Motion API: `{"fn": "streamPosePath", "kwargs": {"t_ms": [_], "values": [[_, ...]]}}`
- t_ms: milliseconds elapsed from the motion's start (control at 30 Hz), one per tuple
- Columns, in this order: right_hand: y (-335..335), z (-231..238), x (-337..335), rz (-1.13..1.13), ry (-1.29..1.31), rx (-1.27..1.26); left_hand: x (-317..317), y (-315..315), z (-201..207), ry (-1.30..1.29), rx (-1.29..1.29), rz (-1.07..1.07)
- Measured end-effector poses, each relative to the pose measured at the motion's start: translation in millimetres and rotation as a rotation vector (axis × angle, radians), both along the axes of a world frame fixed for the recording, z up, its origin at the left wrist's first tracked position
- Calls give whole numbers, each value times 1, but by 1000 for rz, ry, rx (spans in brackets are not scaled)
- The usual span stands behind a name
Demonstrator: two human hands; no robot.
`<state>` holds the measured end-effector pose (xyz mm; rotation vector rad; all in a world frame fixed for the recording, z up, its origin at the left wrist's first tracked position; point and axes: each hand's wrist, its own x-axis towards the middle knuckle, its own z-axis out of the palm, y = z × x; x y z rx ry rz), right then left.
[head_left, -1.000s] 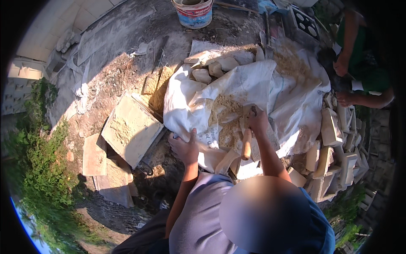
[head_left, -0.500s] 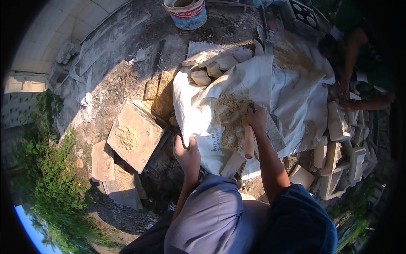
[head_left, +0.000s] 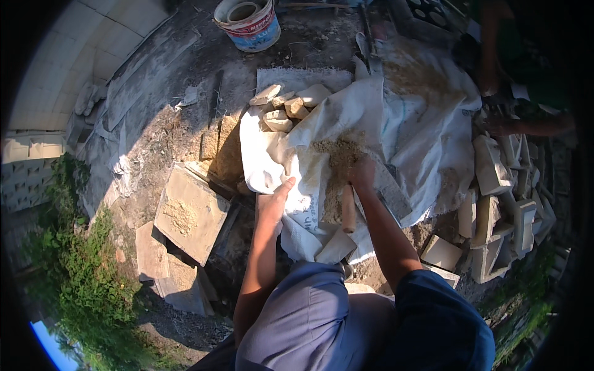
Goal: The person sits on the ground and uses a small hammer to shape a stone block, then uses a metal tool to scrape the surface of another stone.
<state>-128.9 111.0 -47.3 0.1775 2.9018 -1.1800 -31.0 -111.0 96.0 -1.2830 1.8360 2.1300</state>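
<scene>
A white woven sack sheet (head_left: 371, 117) lies spread over a heap of pale stone pieces, with sandy dust (head_left: 337, 154) piled on its middle. My left hand (head_left: 273, 201) rests on the sheet's near edge, fingers together and thumb out, pressing or holding the cloth. My right hand (head_left: 361, 173) sits in the sandy dust, fingers bent down. A wooden handle (head_left: 348, 209) lies just below that hand on the sheet; I cannot tell whether the hand grips it. Several cut stone lumps (head_left: 288, 105) show at the sheet's upper left.
A flat square stone slab (head_left: 190, 211) dusted with sand lies to the left. A bucket (head_left: 247, 23) stands at the top. Stacked stone blocks (head_left: 501, 210) fill the right side, where another person's arm (head_left: 526, 123) reaches in. Plants (head_left: 80, 272) grow at the lower left.
My left hand has moved up from beside the slab onto the sheet's edge. My right hand stays in the dust. The view has shifted slightly.
</scene>
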Motion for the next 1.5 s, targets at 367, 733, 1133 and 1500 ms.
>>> {"fn": "streamPosePath", "kwargs": {"t_ms": [367, 733, 1133, 1500], "values": [[-60, 19, 4, -186, -131, -85, 22, 0, -3, 125, 116, 150], [-65, -23, 5, -84, 76, -409, 38, -6, -32, 219, 278, 190], [-32, 85, -33, 351, -176, -482, 80, -18, 0, 173, -491, 562], [-240, 216, 30, 876, -302, -600, 164, -136, -9, 392, -993, 978]]}}
